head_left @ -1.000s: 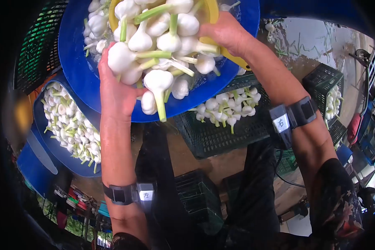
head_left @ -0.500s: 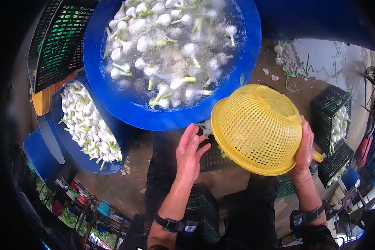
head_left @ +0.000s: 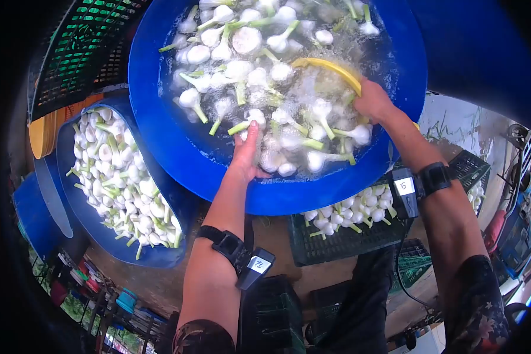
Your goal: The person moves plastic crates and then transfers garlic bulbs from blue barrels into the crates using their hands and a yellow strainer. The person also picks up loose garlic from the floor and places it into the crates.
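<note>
A large blue tub (head_left: 186, 177) holds water with many garlic bulbs (head_left: 246, 40) floating in it, green stem stubs attached. My right hand (head_left: 373, 101) grips the rim of a yellow colander (head_left: 330, 66) at the tub's right side. Most of the colander is under the water and bulbs. At the near side of the tub, my left hand (head_left: 248, 154) reaches into the water, thumb stretched out against a garlic bulb (head_left: 255, 117). Its other fingers are partly hidden below the surface; the hand looks open.
To the left, a tilted blue container (head_left: 130, 251) is full of garlic bulbs. Under the tub's near edge stands a dark green crate (head_left: 336, 251) of garlic. A black lattice crate (head_left: 71, 71) rises at upper left. Black devices are strapped to both wrists.
The colander went from upside down above the tub's near edge into the water, still in my right hand. My left hand moved forward into the tub. The garlic crate below came into view.
</note>
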`<state>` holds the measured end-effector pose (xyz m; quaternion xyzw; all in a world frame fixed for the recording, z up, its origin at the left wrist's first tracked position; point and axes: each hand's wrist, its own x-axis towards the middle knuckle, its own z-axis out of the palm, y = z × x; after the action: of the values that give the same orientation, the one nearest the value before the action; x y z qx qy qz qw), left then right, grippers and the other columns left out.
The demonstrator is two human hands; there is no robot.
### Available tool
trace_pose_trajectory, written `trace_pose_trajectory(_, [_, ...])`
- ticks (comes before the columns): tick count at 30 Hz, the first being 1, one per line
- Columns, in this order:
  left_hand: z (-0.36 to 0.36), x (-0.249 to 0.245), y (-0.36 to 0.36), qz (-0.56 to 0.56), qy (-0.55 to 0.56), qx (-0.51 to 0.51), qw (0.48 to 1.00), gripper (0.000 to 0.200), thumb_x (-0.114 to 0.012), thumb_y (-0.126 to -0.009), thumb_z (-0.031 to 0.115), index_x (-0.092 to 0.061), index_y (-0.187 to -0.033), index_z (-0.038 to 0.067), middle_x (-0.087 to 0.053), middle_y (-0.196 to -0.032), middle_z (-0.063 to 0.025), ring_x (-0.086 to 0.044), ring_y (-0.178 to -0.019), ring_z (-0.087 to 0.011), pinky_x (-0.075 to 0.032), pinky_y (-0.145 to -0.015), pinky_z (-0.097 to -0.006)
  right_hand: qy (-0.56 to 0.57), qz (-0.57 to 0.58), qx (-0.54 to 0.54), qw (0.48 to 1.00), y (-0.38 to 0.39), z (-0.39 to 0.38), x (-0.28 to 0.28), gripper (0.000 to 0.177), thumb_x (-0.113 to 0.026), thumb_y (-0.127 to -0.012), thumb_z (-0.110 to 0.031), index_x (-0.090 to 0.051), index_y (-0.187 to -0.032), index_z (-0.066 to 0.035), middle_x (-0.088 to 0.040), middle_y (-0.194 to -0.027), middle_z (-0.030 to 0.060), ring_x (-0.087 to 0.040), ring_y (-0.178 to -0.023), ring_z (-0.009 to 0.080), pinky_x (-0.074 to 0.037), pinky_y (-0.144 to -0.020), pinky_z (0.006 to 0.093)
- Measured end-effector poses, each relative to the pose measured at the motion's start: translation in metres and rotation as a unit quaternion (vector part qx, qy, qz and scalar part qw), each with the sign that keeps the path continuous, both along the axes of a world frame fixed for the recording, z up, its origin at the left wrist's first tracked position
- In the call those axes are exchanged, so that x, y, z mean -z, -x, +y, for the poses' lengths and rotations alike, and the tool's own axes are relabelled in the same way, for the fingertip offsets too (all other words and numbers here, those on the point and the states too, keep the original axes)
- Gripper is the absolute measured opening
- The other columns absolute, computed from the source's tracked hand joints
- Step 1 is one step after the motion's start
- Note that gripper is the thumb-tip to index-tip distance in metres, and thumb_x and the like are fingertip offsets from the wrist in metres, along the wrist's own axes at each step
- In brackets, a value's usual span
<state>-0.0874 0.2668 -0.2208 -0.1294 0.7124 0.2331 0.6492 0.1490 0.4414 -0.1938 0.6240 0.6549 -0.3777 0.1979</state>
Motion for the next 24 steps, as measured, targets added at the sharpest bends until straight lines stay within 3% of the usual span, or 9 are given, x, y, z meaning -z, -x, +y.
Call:
trace_pose_trajectory(3, [-0.008,0.010,-0.005,-0.180,-0.047,-0.059,0.981,0.076,-0.025,-0.083,0.070,-0.026,-0.138,0.017,-0.028,-0.142,-0.0090,-0.027,-0.128,-0.0396,-0.024,-0.085,-0.0734,0.144,0.025,0.075,0.986,0.029,-0.028,-0.005,0.043,-0.055,-0.071,-0.006,-0.052,-0.113,0.002,-0.060,-0.099,0.0210,-0.063,-0.083,0.0327,-0.054,-0.054,0.0397])
trace_pose_trajectory(6, [-0.011,0.007,-0.004,-0.191,-0.144,-0.141,0.961,0.068,-0.025,-0.087,0.063,-0.034,-0.134,0.016,-0.037,-0.137,-0.0087,-0.035,-0.125,-0.0315,-0.027,-0.092,-0.0640,0.107,0.112,0.124,0.980,0.039,-0.064,0.012,0.049,-0.055,-0.071,-0.006,-0.051,-0.120,-0.004,-0.061,-0.097,0.0190,-0.064,-0.071,0.0294,-0.053,-0.047,0.0379])
trace_pose_trajectory(8, [-0.018,0.008,0.002,-0.162,-0.239,-0.181,0.940,0.058,-0.037,-0.088,0.056,-0.032,-0.132,0.019,-0.046,-0.128,-0.0081,-0.050,-0.113,-0.0289,-0.043,-0.084,-0.0558,0.166,0.199,0.184,0.948,0.047,-0.073,-0.007,0.044,-0.056,-0.072,-0.007,-0.054,-0.115,-0.003,-0.062,-0.092,0.0173,-0.063,-0.065,0.0270,-0.052,-0.047,0.0370])
trace_pose_trajectory(12, [0.023,-0.080,-0.009,-0.030,-0.260,-0.161,0.952,0.051,-0.047,-0.088,0.041,-0.033,-0.128,0.013,-0.042,-0.127,-0.0120,-0.050,-0.110,-0.0316,-0.050,-0.078,-0.0535,0.166,0.285,0.237,0.914,0.032,-0.073,-0.035,0.028,-0.055,-0.074,-0.008,-0.059,-0.097,0.008,-0.059,-0.066,0.0137,-0.056,-0.046,0.0201,-0.045,-0.040,0.0327])
trace_pose_trajectory(15, [0.027,-0.124,-0.036,0.016,-0.338,-0.195,0.921,0.048,-0.051,-0.088,0.031,-0.032,-0.128,0.011,-0.043,-0.124,-0.0109,-0.048,-0.112,-0.0285,-0.050,-0.080,-0.0495,0.135,0.348,0.238,0.896,-0.008,-0.072,-0.096,0.023,-0.053,-0.076,-0.007,-0.056,-0.092,0.010,-0.057,-0.067,0.0110,-0.051,-0.045,0.0164,-0.042,-0.038,0.0272])
trace_pose_trajectory(17, [0.014,-0.172,-0.076,0.040,-0.358,-0.203,0.911,0.046,-0.051,-0.089,0.029,-0.035,-0.127,0.010,-0.046,-0.123,-0.0101,-0.050,-0.111,-0.0248,-0.051,-0.082,-0.0437,0.119,0.312,0.216,0.917,-0.045,-0.080,-0.152,0.026,-0.053,-0.075,-0.007,-0.055,-0.096,0.009,-0.060,-0.070,0.0151,-0.057,-0.049,0.0199,-0.048,-0.048,0.0328])
trace_pose_trajectory(21, [-0.050,-0.213,-0.145,-0.077,-0.382,-0.222,0.894,0.045,-0.050,-0.090,0.032,-0.039,-0.127,0.009,-0.051,-0.118,-0.0073,-0.053,-0.106,-0.0193,-0.047,-0.089,-0.0370,-0.082,0.323,0.141,0.932,-0.123,-0.146,-0.228,0.055,-0.050,-0.074,-0.001,-0.038,-0.127,0.001,-0.055,-0.109,0.0217,-0.056,-0.102,0.0338,-0.043,-0.087,0.0356])
trace_pose_trajectory(23, [-0.088,-0.213,-0.176,-0.242,-0.338,-0.307,0.856,0.046,-0.048,-0.091,0.025,-0.032,-0.131,0.010,-0.046,-0.125,-0.0093,-0.049,-0.112,-0.0240,-0.045,-0.092,-0.0406,-0.231,0.258,0.047,0.937,-0.157,-0.183,-0.239,0.064,-0.051,-0.072,0.004,-0.031,-0.133,0.000,-0.047,-0.122,0.0228,-0.052,-0.105,0.0404,-0.043,-0.088,0.0382])
trace_pose_trajectory(24, [-0.104,-0.210,-0.194,-0.157,-0.314,-0.282,0.893,0.053,-0.048,-0.090,0.020,-0.025,-0.137,0.013,-0.044,-0.127,-0.0098,-0.047,-0.115,-0.0242,-0.044,-0.092,-0.0420,-0.256,0.225,0.005,0.940,-0.172,-0.195,-0.238,0.067,-0.054,-0.070,0.005,-0.031,-0.133,0.001,-0.047,-0.121,0.0230,-0.051,-0.105,0.0411,-0.046,-0.084,0.0396])
